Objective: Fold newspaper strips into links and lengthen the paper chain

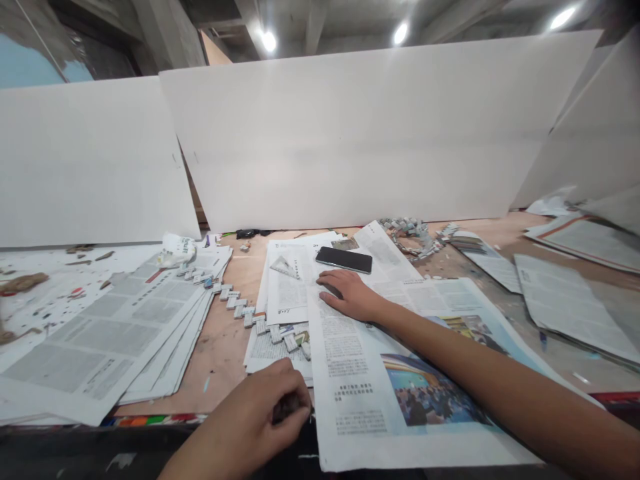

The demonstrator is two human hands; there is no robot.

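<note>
Black phone (pixel 344 261) on newspaper sheets (pixel 345 350)

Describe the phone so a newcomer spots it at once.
Find the wide white panel at the back. Below its middle, on spread newspaper sheets, the phone lies just beyond the right hand. It's a dark, glossy rectangle amid pale printed paper.

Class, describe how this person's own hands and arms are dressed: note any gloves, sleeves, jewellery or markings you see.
The left hand and right hand are both ungloved. No sleeve shows; the right forearm is bare to the picture's edge. No ring, watch, bracelet or clear marking is visible.
</note>
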